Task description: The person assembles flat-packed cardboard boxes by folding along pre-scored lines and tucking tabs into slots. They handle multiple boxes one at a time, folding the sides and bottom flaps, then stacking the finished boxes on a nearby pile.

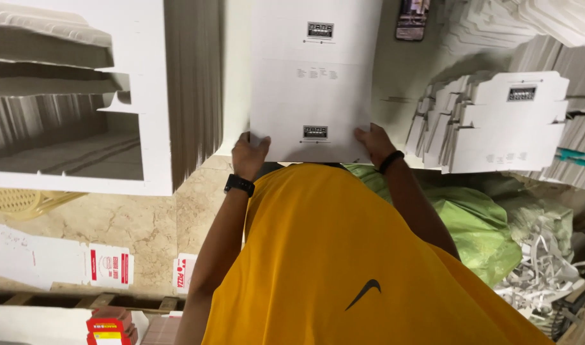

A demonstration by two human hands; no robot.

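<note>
flat white cardboard sheet [315,76]: matt, smooth
beige marble floor [139,223]: polished stone
green plastic bag [478,230]: crinkled, slightly glossy

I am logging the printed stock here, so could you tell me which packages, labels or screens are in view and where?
White flat carton sheet: centre, held by left hand and right hand, small dark label marks.
White die-cut carton stack: right, dark label on top.
Phone: top, dark rectangle.
Red-and-white cartons: lower-left floor.

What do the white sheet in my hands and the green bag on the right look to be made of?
The white sheet looks like thin matte cardboard: flat, stiff, with a faint fold line across it. Both hands, left hand and right hand, grip its near edge. The green bag seems woven plastic or fabric, crumpled and slightly shiny.
</note>
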